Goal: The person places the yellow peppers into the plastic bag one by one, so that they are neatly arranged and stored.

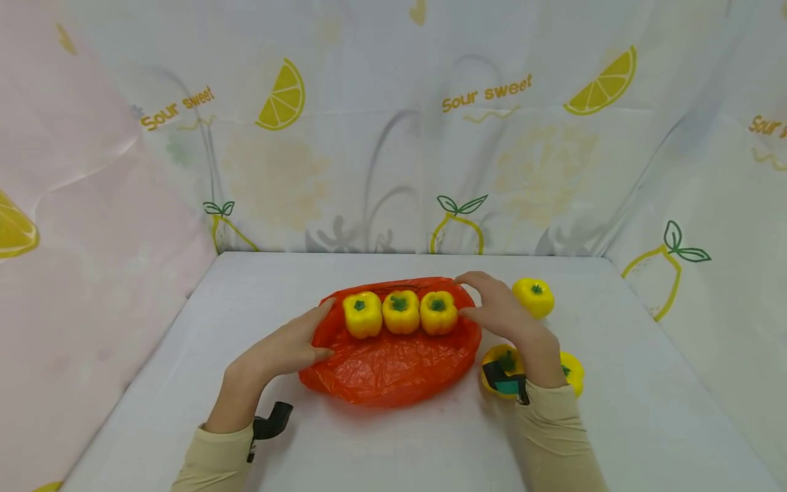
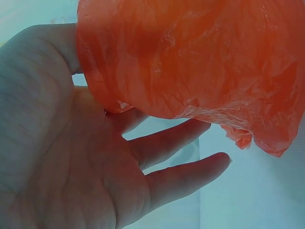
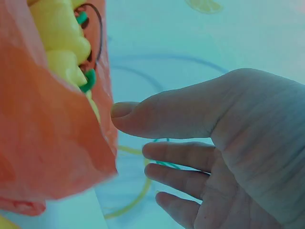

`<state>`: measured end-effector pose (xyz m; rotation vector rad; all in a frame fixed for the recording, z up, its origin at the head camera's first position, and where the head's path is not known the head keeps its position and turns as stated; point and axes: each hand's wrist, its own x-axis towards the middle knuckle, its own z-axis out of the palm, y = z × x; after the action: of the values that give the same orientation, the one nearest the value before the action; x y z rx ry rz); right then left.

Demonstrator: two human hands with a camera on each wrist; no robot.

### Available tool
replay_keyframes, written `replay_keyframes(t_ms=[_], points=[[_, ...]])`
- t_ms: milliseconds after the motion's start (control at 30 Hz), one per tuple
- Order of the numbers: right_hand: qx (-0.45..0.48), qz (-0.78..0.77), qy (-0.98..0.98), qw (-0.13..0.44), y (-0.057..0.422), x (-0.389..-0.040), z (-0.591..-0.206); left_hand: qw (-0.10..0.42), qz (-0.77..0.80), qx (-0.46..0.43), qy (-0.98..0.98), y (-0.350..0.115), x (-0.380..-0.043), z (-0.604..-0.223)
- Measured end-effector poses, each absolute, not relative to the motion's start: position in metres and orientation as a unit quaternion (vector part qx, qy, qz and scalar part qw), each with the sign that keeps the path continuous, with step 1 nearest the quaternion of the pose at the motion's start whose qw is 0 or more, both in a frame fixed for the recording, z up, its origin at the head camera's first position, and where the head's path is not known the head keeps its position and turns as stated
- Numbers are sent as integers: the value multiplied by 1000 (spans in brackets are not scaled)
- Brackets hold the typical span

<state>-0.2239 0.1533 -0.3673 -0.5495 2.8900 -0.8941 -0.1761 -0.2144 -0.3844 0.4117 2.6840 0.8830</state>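
A red plastic bag point(image 1: 387, 372) lies spread on the table with its mouth wide. Three yellow bell peppers point(image 1: 401, 312) with green stems sit in a row inside it. At the bag's left rim is my left hand point(image 1: 285, 348), its fingers spread and touching the plastic; in the left wrist view the bag point(image 2: 190, 62) hides its thumb tip and part of the fingers. My right hand point(image 1: 501, 307) is at the right rim, fingers extended. In the right wrist view its thumb point(image 3: 162, 114) points at the bag's edge with nothing gripped.
Right of the bag, a yellow bell pepper point(image 1: 533, 298) stands behind my right hand. Another bell pepper point(image 1: 492, 357) is partly covered by the wrist camera, and a third pepper point(image 1: 573, 374) is partly behind my right forearm. Lemon-printed cloth point(image 1: 381, 157) walls the white table point(image 1: 246, 287).
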Motion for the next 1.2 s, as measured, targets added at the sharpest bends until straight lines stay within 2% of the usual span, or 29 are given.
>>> replay_keyframes(t_ms=[467, 867, 1200], points=[[-113, -281, 953, 20, 202, -222, -355, 143, 305, 141, 931, -215, -176, -385], [-65, -283, 957, 10, 236, -223, -363, 144, 307, 143, 930, -214, -177, -385], [-47, -283, 956, 57, 249, -221, -371, 144, 310, 145, 929, -214, -176, -385]])
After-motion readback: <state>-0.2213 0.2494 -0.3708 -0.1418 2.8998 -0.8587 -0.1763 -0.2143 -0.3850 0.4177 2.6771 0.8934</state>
